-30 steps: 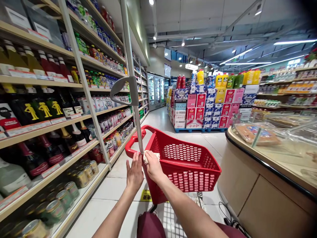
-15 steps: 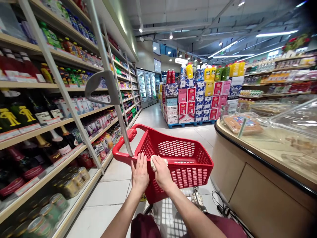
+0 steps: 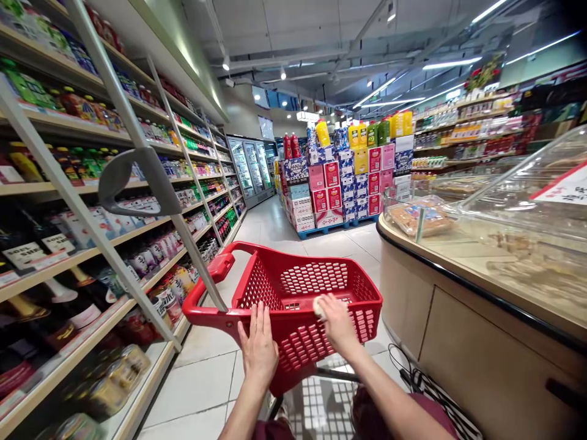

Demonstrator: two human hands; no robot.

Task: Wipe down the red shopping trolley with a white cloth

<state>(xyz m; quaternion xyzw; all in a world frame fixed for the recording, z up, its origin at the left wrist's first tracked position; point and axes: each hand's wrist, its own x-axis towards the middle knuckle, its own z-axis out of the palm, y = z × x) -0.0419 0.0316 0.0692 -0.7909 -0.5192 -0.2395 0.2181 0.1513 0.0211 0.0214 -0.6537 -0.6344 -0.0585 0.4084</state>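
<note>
A red plastic shopping cart (image 3: 293, 342) with perforated sides stands in front of me. A grey metal pole (image 3: 199, 263) with a grey loop handle rises by its handle end at the left. Flat against the cart's near side, just below the rim, lies my left hand (image 3: 259, 348), fingers stretched out and holding nothing. My right hand (image 3: 338, 324) grips a crumpled whitish cloth (image 3: 320, 308) on the near rim, farther right. Part of the cloth is hidden under the fingers.
Shelves of bottles and cans (image 3: 92, 256) run along the left. Stacked drink cartons (image 3: 330, 189) stand on a blue pallet (image 3: 321, 230) ahead. A curved counter (image 3: 413, 275) with clear covers is at the right, with black cables (image 3: 413, 379) on the floor below. Fridges (image 3: 252, 168) line the back.
My right hand has slid the cloth to the right along the near rim, away from my left hand. My left hand stays near the pole. The view has turned slightly right.
</note>
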